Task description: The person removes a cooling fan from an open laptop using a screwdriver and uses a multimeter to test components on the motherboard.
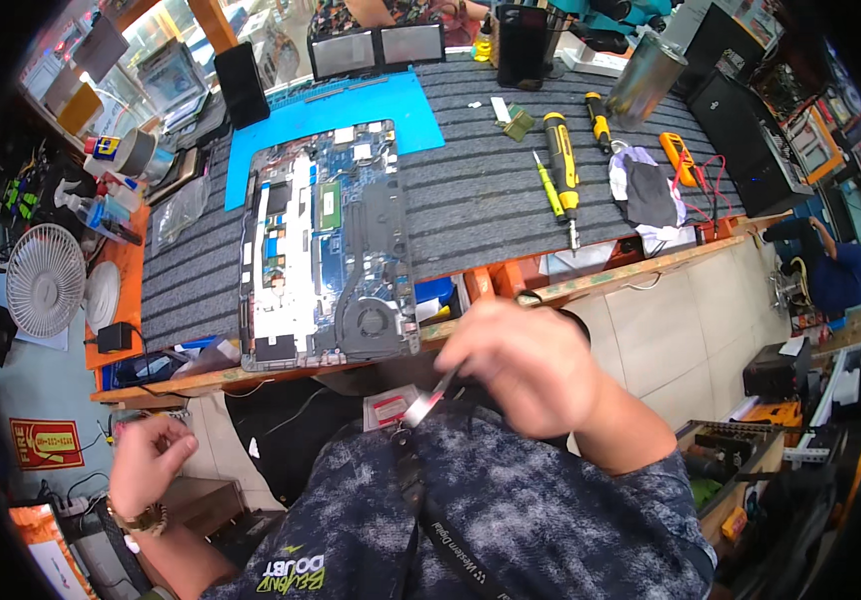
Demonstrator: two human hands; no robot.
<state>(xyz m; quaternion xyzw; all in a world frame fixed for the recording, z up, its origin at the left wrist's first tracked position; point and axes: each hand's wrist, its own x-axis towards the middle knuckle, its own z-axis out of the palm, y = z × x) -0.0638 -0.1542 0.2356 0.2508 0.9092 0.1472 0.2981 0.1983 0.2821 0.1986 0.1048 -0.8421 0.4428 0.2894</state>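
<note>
My right hand (531, 365), slightly blurred, is raised in front of the table's near edge. It pinches a thin dark tool with a pale, shiny end (421, 410), whose exact kind I cannot make out. Low at the left, my left hand (151, 465) hangs off the table with its fingers curled in and nothing visible in them. Between the hands, an opened laptop base (286, 290) lies on the table, its blue circuit board, green memory module (329, 206) and black cooling fan (369, 318) exposed. Its far end rests on a blue mat (421, 110).
On the grey striped table cover (481, 200) lie a yellow-black electric screwdriver (560, 160), a slim yellow-green screwdriver (549, 184), a cloth (648, 190) and an orange multimeter (678, 158). A white fan (46, 280) stands at left. Another person (841, 270) is far right.
</note>
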